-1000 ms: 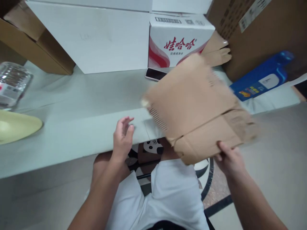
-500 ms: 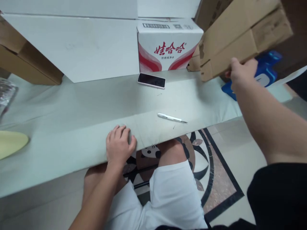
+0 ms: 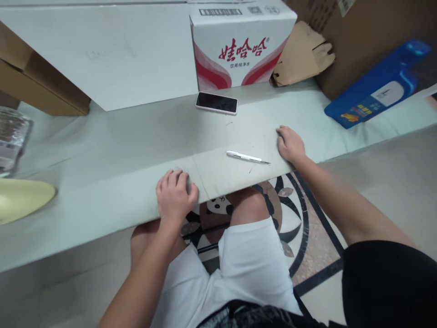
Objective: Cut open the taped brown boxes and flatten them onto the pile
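Observation:
My left hand [image 3: 175,193] lies on the front edge of the pale green table cover [image 3: 126,150], palm down with the fingers a little apart and nothing in it. My right hand [image 3: 291,144] rests on the cover to the right, loosely bent, with a gap between thumb and forefinger and no object showing in it. Just left of it lies a white pen-shaped tool [image 3: 247,157] with a thin dark tip, touching neither hand. Farther back, a phone [image 3: 217,103] with a dark screen lies flat in front of a white and red carton [image 3: 241,57].
A blue bottle [image 3: 378,86] leans at the right, near brown cardboard [image 3: 302,57]. At the left are a brown box [image 3: 44,86], a shiny clear package [image 3: 13,141] and a pale yellow rounded object [image 3: 25,200]. White panels [image 3: 102,54] stand along the back.
My right hand has let go of the brown cardboard box and come down to the table, left and nearer me. The blue bottle now shows fully. My left hand stays at the edge.

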Demonstrator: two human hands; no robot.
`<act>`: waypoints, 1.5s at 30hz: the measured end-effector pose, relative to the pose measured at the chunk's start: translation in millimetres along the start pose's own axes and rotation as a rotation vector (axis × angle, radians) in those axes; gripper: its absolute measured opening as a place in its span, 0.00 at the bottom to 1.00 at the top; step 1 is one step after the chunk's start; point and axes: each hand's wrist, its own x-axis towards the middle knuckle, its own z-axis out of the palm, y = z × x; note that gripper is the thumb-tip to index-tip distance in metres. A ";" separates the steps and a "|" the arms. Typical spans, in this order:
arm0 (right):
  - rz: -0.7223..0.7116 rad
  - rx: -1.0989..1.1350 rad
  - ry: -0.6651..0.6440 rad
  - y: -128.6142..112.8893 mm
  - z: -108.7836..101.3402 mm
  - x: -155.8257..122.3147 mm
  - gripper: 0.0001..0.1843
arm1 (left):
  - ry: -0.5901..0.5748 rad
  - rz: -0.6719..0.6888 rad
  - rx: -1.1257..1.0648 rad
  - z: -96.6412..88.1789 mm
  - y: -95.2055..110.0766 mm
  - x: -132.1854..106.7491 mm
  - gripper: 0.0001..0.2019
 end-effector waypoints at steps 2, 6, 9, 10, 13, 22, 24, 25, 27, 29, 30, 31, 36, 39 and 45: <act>-0.018 -0.033 0.006 -1.0 0.6 -1.5 0.28 | -0.022 -0.024 -0.004 -1.3 2.4 0.9 0.19; -0.062 -0.118 0.040 1.5 2.5 1.1 0.28 | -0.059 -0.052 -0.017 -3.9 6.9 1.9 0.19; -0.095 -0.156 0.077 6.7 5.6 1.9 0.28 | -0.064 -0.064 -0.032 -3.9 7.4 1.7 0.19; -0.099 -0.161 0.080 8.2 6.6 2.1 0.28 | -0.064 -0.063 -0.037 -3.7 7.1 1.6 0.19; -0.100 -0.171 0.085 10.5 8.1 2.2 0.27 | -0.059 -0.054 -0.040 -3.0 6.1 1.5 0.19; -0.097 -0.172 0.107 9.7 10.3 1.0 0.26 | -0.073 -0.063 -0.029 -5.6 7.4 0.9 0.20; -0.100 -0.168 0.121 11.4 11.5 1.4 0.26 | -0.076 -0.065 -0.027 -6.2 7.8 0.7 0.20; -0.099 -0.167 0.124 11.9 11.9 1.4 0.26 | -0.079 -0.066 -0.027 -6.4 8.0 0.6 0.20; -0.097 -0.168 0.117 11.5 12.0 1.2 0.26 | -0.086 -0.072 -0.029 -6.9 8.4 0.4 0.20; -0.097 -0.170 0.106 10.0 11.4 0.4 0.26 | -0.093 -0.078 -0.032 -7.4 8.8 0.4 0.20; -0.098 -0.170 0.100 9.4 11.1 0.1 0.26 | -0.095 -0.079 -0.033 -7.6 8.9 0.4 0.20; -0.099 -0.169 0.094 9.2 11.1 -0.2 0.26 | -0.097 -0.080 -0.035 -7.8 8.9 0.5 0.20; -0.137 -0.127 0.130 19.8 15.1 2.5 0.24 | -0.121 -0.098 -0.053 -8.9 10.1 -1.4 0.19; -0.183 -0.069 0.187 27.3 17.5 4.4 0.20 | -0.154 -0.122 -0.080 -14.0 12.9 -3.7 0.19; -0.251 -0.030 0.201 24.2 16.9 -0.9 0.12 | -0.250 -0.180 -0.193 -36.8 7.7 24.2 0.08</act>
